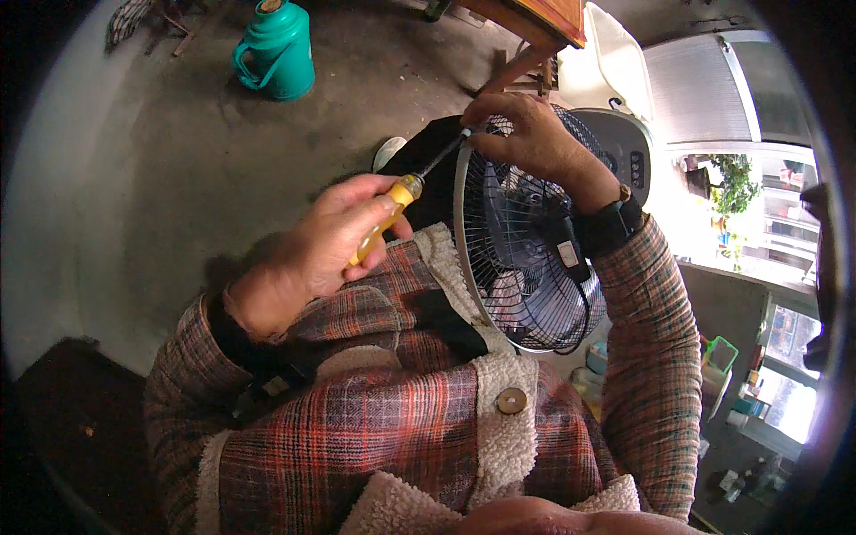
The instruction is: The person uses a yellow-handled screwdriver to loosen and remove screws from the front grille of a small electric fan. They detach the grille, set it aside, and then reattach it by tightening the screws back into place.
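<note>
My left hand [330,241] grips a yellow-handled screwdriver [385,216], its metal shaft angled up and right toward the top of the fan guard. My right hand [517,143] is at that rim, thumb and fingers closed around a small pale piece [466,133] at the screwdriver's tip, too small to name. The wire fan guard [508,294] faces up and sideways beside my lap, with a dark fan body and cord [560,241] over it. Behind it is a grey panel with buttons [636,165]. Whether the tip sits in a screw I cannot tell.
A teal flask [278,55] stands on the concrete floor [178,196]. A wooden table [553,18] and a white curved object [596,62] are beyond the fan. Bright windows, a plant [733,187] and a green plastic item [718,355] are on the right.
</note>
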### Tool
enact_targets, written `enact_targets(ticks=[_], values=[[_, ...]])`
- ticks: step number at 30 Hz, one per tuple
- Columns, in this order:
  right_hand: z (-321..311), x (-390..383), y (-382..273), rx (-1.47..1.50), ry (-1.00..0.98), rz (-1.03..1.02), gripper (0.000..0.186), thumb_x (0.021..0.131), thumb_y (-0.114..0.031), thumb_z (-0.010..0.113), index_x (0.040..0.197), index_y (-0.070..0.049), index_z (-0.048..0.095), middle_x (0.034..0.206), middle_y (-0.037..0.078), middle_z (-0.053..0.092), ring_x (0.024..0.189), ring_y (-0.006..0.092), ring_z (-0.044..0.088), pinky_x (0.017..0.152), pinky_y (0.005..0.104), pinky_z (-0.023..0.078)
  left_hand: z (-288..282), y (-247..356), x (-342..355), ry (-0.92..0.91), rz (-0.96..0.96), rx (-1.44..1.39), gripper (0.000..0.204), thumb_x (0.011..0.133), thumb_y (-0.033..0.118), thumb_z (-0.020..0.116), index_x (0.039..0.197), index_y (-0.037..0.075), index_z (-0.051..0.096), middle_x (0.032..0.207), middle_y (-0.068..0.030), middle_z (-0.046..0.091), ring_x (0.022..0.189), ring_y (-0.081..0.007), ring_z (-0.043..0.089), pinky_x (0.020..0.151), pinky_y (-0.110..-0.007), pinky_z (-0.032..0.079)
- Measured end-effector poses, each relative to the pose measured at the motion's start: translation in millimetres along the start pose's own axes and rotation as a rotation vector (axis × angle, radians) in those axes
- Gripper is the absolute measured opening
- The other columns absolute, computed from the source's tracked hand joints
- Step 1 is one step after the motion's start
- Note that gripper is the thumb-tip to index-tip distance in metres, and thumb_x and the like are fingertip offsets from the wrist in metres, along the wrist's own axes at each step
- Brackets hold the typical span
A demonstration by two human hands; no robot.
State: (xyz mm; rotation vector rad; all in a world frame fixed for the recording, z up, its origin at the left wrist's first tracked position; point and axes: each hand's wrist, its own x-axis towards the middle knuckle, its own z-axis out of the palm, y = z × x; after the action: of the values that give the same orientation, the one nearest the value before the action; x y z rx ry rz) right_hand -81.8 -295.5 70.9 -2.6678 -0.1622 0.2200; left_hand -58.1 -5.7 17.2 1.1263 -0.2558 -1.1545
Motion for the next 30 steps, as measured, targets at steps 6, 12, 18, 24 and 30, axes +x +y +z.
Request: enact_targets(ticks=[6, 12, 18, 24, 30], values=[[4, 1, -1, 0.012, 0.034, 0.015, 0.028, 0.083, -0.016, 0.070, 0.107, -0.004, 0.071, 0.106, 0.012, 0.072, 0.100, 0.0248, 0.069, 0.098, 0.0380, 0.053, 11, -1, -3, 0.407, 0.828, 2.067, 0.040, 0.090, 0.012, 0.063, 0.129, 0.003, 0.058, 0.087, -0.0132, 0.061, 0.064, -0.0232, 0.064, 0.053, -0.032, 0.052], [6, 3, -3, -0.005, 0.051, 0.000, 0.028, 0.082, -0.020, 0.070, 0.106, -0.006, 0.071, 0.103, 0.012, 0.073, 0.099, 0.0274, 0.070, 0.094, 0.0390, 0.054, 3, -1, 4, 0.288, 0.614, 0.794, 0.036, 0.091, 0.020, 0.065, 0.121, 0.001, 0.058, 0.086, -0.0091, 0.061, 0.061, -0.0129, 0.058, 0.050, -0.023, 0.046], [12, 5, -2, -0.061, 0.083, -0.017, 0.029, 0.081, -0.030, 0.069, 0.103, -0.012, 0.071, 0.101, 0.009, 0.074, 0.096, 0.0296, 0.071, 0.088, 0.0415, 0.054, -12, 6, 1, -0.029, -0.183, -0.243, 0.025, 0.097, 0.024, 0.060, 0.112, 0.004, 0.057, 0.091, -0.0102, 0.067, 0.058, -0.0100, 0.057, 0.044, -0.023, 0.042], [10, 4, -1, -0.045, 0.072, 0.037, 0.029, 0.080, -0.031, 0.070, 0.103, -0.013, 0.071, 0.101, 0.008, 0.074, 0.097, 0.0302, 0.070, 0.091, 0.0425, 0.053, 2, -9, 8, 0.438, 0.721, 1.789, 0.029, 0.090, 0.015, 0.065, 0.115, 0.003, 0.058, 0.091, -0.0133, 0.066, 0.062, -0.0172, 0.065, 0.051, -0.030, 0.052], [11, 3, -7, -0.097, 0.065, -0.019, 0.027, 0.080, -0.018, 0.069, 0.104, -0.005, 0.071, 0.104, 0.013, 0.073, 0.099, 0.0283, 0.070, 0.095, 0.0395, 0.054, 1, -13, 6, 0.271, 0.564, 0.834, 0.038, 0.090, 0.016, 0.067, 0.122, -0.001, 0.057, 0.090, -0.0075, 0.064, 0.062, -0.0130, 0.061, 0.054, -0.029, 0.050]])
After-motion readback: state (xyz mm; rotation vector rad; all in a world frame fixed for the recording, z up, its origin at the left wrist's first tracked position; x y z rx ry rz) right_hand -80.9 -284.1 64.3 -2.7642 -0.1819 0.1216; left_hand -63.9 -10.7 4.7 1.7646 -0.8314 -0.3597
